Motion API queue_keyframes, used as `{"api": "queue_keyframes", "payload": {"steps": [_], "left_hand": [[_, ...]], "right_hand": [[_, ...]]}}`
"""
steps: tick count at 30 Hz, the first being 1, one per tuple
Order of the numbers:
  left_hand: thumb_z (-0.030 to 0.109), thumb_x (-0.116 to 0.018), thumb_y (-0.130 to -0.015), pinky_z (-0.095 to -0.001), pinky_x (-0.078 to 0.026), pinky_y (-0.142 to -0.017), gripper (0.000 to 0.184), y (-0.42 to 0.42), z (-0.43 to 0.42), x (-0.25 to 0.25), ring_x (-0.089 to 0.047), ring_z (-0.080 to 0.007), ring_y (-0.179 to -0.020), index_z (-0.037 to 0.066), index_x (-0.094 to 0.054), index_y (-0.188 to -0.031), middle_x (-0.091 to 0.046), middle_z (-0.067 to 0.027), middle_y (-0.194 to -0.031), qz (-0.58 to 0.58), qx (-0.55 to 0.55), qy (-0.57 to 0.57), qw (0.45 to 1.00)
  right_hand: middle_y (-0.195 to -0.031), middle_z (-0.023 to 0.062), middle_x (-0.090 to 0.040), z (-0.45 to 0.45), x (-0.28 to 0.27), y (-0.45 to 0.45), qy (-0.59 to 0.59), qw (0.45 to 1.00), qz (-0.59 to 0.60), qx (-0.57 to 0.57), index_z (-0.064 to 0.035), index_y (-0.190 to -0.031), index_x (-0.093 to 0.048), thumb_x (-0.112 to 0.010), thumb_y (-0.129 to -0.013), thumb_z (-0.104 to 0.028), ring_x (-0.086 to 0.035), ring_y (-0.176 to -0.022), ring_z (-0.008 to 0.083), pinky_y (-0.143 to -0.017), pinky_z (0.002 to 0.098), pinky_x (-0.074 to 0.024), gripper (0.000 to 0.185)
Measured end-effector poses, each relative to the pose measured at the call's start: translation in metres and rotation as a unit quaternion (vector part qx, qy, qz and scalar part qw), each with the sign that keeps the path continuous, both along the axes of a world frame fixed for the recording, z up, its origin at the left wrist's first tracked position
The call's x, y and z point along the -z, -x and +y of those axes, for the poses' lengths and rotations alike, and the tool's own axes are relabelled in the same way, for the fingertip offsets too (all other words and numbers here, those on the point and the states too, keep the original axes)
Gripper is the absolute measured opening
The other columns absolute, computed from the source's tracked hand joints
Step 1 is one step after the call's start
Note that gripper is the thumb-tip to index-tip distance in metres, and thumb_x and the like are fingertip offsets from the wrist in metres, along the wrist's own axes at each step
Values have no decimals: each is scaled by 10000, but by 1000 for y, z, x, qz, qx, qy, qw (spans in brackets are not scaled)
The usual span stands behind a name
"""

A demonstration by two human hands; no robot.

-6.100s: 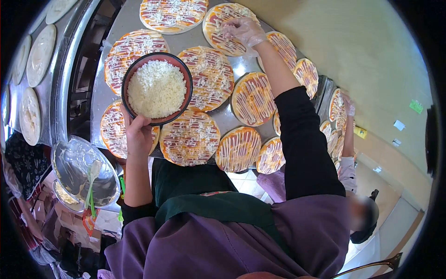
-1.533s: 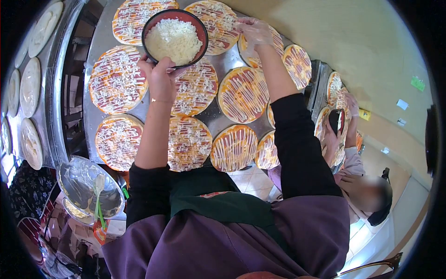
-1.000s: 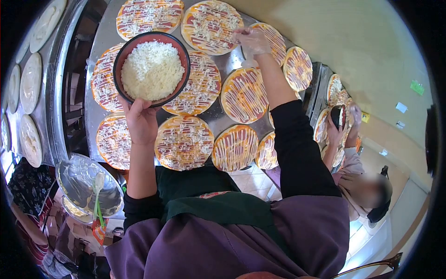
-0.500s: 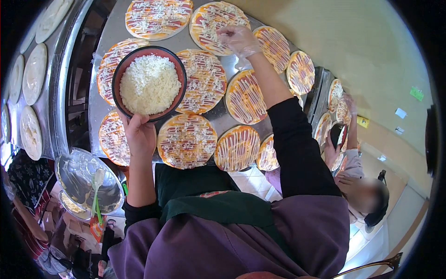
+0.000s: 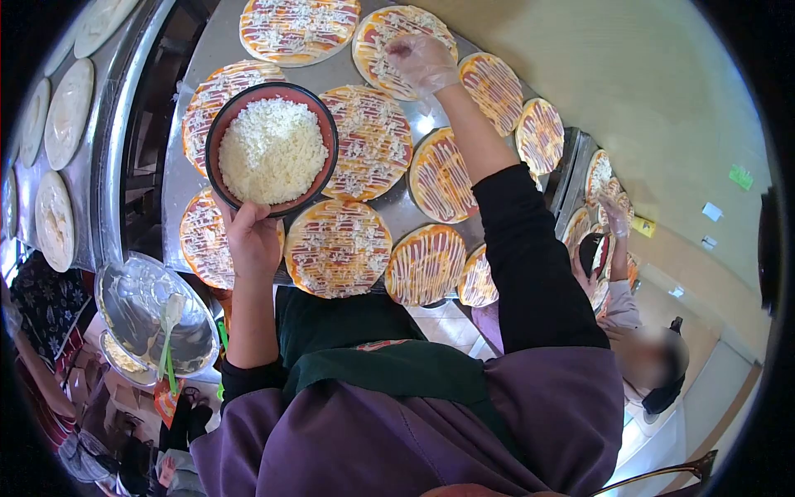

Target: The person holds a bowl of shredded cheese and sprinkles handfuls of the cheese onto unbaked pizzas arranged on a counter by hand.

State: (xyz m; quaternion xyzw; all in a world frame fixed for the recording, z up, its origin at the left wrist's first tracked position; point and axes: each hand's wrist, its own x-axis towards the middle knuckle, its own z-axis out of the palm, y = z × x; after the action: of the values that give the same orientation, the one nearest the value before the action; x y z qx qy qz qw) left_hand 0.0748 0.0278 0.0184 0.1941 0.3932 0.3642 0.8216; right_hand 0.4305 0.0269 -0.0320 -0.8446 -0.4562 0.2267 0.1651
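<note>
My left hand (image 5: 252, 242) grips the rim of a round bowl (image 5: 214, 166), dark outside and reddish inside, from its near side. White grated cheese (image 5: 273, 153) fills most of it. In a clear plastic glove, my right hand (image 5: 424, 63) hovers over a pizza (image 5: 373, 50) at the far side of the table. Its fingers are curled together, and what they hold is hidden. White shreds lie on that pizza over striped sauce. Beside the bowl lies another pizza (image 5: 366, 141) scattered with shreds; a nearer pizza (image 5: 338, 248) has them too.
Several more pizzas, including one with stripes only (image 5: 426, 265), cover the metal table (image 5: 186, 149). Plain dough rounds (image 5: 70, 112) lie on a surface at left. A metal basin (image 5: 195, 331) holds a spatula (image 5: 171, 319). At right, a co-worker (image 5: 625, 306) handles a bowl over pizzas.
My right hand has shifted slightly over the far pizza, fingers now more curled. The bowl stays in my left hand. The view has shifted a little, and the co-worker's hands have moved.
</note>
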Motion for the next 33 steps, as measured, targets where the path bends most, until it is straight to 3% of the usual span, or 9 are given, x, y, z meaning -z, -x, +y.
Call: {"api": "queue_keyframes", "payload": {"steps": [2, 8, 18, 21, 24, 25, 26, 28, 33], "left_hand": [[-51, -421, -691, -342, -478, -875, 669, 6, 1, 9, -494, -222, -1104, 138, -298, -1321, -428, -83, -1258, 6, 8, 1, 1000], [-55, -423, -682, -338, -481, -861, 672, 8, 1, 6, -502, -214, -1080, 131, -301, -1316, -434, -80, -1242, 2, 12, 6, 1000], [-52, -424, -685, -353, -444, -928, 669, 9, -1, 3, -482, -230, -1114, 122, -278, -1314, -417, -87, -1256, -2, 14, -9, 1000], [-44, -430, -690, -381, -485, -879, 677, 5, 1, 4, -495, -232, -1086, 127, -241, -1317, -419, -100, -1242, 19, 24, -18, 999], [-33, -440, -705, -402, -542, -758, 648, -10, 4, -8, -537, -218, -979, 135, -224, -1292, -440, -105, -1174, 21, 32, -22, 999], [-33, -440, -705, -402, -542, -758, 648, -14, 4, -7, -537, -218, -979, 135, -224, -1292, -440, -105, -1174, 21, 35, -24, 999], [-26, -443, -714, -403, -555, -708, 613, -20, 5, -3, -546, -208, -921, 138, -235, -1266, -445, -102, -1135, 33, 41, -16, 998], [-15, -453, -730, -405, -573, -649, 537, -32, 10, 0, -549, -186, -795, 140, -251, -1203, -445, -94, -1044, 36, 64, -15, 997], [-5, -479, -715, -434, -579, -614, 566, -74, 16, 10, -541, -198, -839, 116, -218, -1203, -441, -111, -1047, 24, 105, -15, 994]], "right_hand": [[-904, 70, -677, 8, -6, 0, 8, 999, -50, 9, -169, -944, -700, -631, -760, -251, -640, -812, 227, -775, 307, -496, 213], [-980, 98, -661, 25, -1, -2, -12, 999, -35, -4, -168, -975, -697, -596, -801, -238, -628, -888, 261, -810, 333, -483, 213], [-977, 123, -660, 45, -3, -20, -47, 994, -94, 25, -157, -975, -696, -568, -811, -215, -626, -897, 276, -826, 334, -477, 216], [-962, 109, -669, 41, -17, -20, -60, 995, -67, 29, -160, -960, -701, -575, -812, -233, -633, -880, 250, -822, 331, -477, 208], [-957, 99, -677, 34, -14, -35, -63, 996, 32, 60, -106, -1016, -677, -584, -825, -188, -640, -876, 208, -806, 308, -491, 228], [-954, 97, -671, 33, 10, -58, -127, 967, 215, 49, -70, -1047, -652, -585, -833, -158, -636, -875, 191, -800, 288, -496, 241], [-950, 94, -665, 30, 22, -72, -188, 901, 389, 34, -34, -1079, -626, -586, -841, -128, -633, -875, 173, -795, 268, -501, 259], [-945, 95, -656, 16, -24, -50, -195, 898, 389, 59, -11, -1094, -605, -578, -840, -90, -629, -871, 170, -791, 255, -504, 267], [-933, 94, -650, -19, -97, 13, -137, 898, 411, 79, 7, -1087, -596, -563, -842, -62, -626, -861, 153, -780, 248, -511, 257]]}}
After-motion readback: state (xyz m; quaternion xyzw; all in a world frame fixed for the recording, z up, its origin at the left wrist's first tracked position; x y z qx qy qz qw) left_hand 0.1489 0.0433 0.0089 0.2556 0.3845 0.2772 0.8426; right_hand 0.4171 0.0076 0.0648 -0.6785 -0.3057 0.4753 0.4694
